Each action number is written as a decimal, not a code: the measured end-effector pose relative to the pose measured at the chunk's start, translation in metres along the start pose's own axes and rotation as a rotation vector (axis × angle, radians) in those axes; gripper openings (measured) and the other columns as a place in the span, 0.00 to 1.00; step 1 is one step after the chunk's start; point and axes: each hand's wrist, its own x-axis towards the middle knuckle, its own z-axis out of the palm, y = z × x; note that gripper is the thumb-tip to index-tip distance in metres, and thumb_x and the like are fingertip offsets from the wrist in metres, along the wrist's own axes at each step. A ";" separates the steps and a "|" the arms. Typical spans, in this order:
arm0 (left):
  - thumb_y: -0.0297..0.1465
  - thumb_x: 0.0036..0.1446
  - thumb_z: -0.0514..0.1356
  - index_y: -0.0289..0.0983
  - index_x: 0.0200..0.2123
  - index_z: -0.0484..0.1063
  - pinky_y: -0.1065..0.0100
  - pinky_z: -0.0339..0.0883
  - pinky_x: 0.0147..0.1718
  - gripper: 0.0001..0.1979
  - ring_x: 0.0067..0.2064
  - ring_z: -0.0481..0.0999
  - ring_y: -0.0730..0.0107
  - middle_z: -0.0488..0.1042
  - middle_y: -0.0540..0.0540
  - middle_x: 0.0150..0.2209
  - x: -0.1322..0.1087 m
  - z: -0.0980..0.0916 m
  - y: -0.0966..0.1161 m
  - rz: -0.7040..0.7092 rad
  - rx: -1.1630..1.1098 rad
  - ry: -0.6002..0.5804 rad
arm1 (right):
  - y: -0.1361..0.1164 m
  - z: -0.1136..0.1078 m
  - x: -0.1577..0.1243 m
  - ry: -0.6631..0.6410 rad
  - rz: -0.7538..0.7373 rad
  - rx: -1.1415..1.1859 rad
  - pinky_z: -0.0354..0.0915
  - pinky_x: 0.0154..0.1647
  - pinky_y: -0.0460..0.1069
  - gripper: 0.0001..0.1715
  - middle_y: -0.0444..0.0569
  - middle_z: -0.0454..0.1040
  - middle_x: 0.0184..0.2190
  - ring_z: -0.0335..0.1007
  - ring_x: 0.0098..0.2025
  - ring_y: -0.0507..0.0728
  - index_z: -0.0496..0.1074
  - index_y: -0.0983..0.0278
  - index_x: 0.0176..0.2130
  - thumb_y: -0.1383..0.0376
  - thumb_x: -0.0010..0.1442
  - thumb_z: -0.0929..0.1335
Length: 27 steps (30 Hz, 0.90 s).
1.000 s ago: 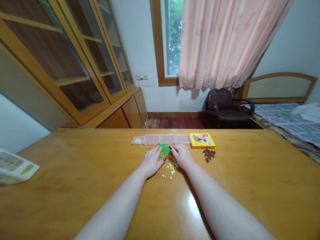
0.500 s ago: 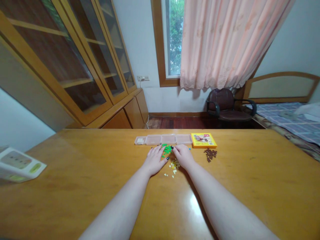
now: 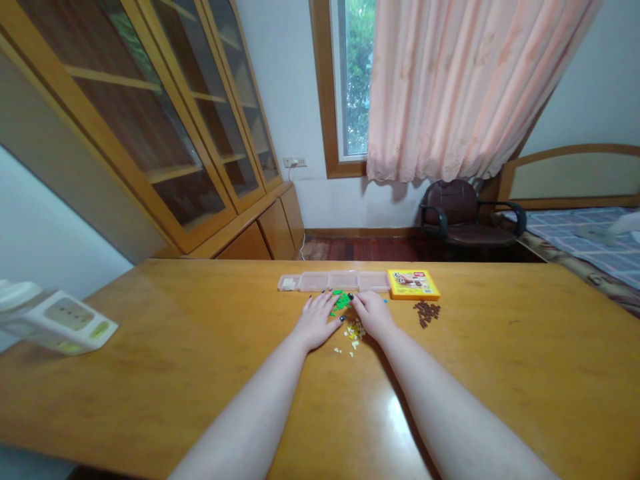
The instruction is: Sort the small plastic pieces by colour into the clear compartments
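My left hand point(image 3: 315, 321) lies flat and open on the table, its fingers spread at the left side of a pile of small green pieces point(image 3: 341, 303). On the other side of that pile is my right hand point(image 3: 373, 315), its thumb at the green pieces and its fingers curled; anything inside them is hidden. Between the hands, nearer to me, cream and yellow pieces point(image 3: 356, 329) lie scattered. A small blue piece point(image 3: 385, 301) shows just right of my right hand. Farther right is a heap of brown pieces point(image 3: 427, 313).
Beyond my hands stands a row of clear plastic trays point(image 3: 343, 281), the leftmost with whitish pieces. A yellow box point(image 3: 414, 285) adjoins it. A white container point(image 3: 65, 319) is at the table's left. Behind the table are a glass-doored cabinet point(image 3: 220, 193) and an armchair point(image 3: 453, 207).
The view has shifted slightly, so the whole scene sits a little farther right. Both hands keep nearly the same places around the green pieces.
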 end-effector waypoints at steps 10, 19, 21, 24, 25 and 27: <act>0.30 0.54 0.54 0.38 0.28 0.70 0.63 0.63 0.41 0.06 0.38 0.69 0.65 0.72 0.47 0.31 -0.004 -0.014 0.006 0.138 -0.152 0.186 | -0.001 -0.002 -0.001 -0.116 0.030 -0.033 0.48 0.27 0.45 0.25 0.47 0.71 0.21 0.61 0.25 0.52 0.70 0.65 0.22 0.60 0.64 0.57; 0.25 0.52 0.54 0.40 0.44 0.73 0.60 0.61 0.51 0.17 0.48 0.70 0.64 0.75 0.46 0.45 -0.002 -0.011 0.004 0.156 -0.180 0.219 | 0.000 -0.002 0.000 -0.056 0.005 0.054 0.55 0.33 0.46 0.19 0.50 0.75 0.29 0.66 0.33 0.54 0.74 0.65 0.31 0.61 0.64 0.59; 0.24 0.52 0.53 0.39 0.46 0.73 0.60 0.60 0.53 0.18 0.49 0.70 0.64 0.74 0.46 0.47 -0.003 -0.012 0.002 0.136 -0.198 0.273 | 0.004 -0.003 0.001 0.044 0.048 0.103 0.57 0.35 0.46 0.20 0.51 0.75 0.31 0.67 0.35 0.55 0.74 0.65 0.33 0.61 0.64 0.57; 0.25 0.52 0.53 0.40 0.43 0.74 0.61 0.62 0.51 0.16 0.47 0.71 0.65 0.75 0.46 0.44 -0.006 -0.016 0.004 0.153 -0.197 0.262 | 0.010 -0.005 0.001 0.150 0.135 0.135 0.57 0.35 0.47 0.22 0.52 0.75 0.29 0.69 0.34 0.56 0.74 0.66 0.31 0.61 0.64 0.57; 0.25 0.53 0.54 0.40 0.41 0.75 0.61 0.62 0.50 0.15 0.46 0.71 0.65 0.76 0.47 0.42 -0.008 -0.018 0.006 0.184 -0.190 0.223 | 0.011 -0.006 0.001 0.159 0.158 0.136 0.57 0.34 0.46 0.23 0.51 0.75 0.28 0.69 0.33 0.56 0.74 0.66 0.29 0.61 0.63 0.56; 0.26 0.53 0.54 0.42 0.39 0.76 0.61 0.62 0.50 0.14 0.45 0.72 0.65 0.76 0.48 0.40 -0.010 -0.020 0.011 0.259 -0.169 0.144 | 0.011 -0.006 0.000 0.138 0.180 0.125 0.56 0.31 0.46 0.25 0.50 0.75 0.26 0.68 0.31 0.55 0.73 0.65 0.26 0.59 0.64 0.56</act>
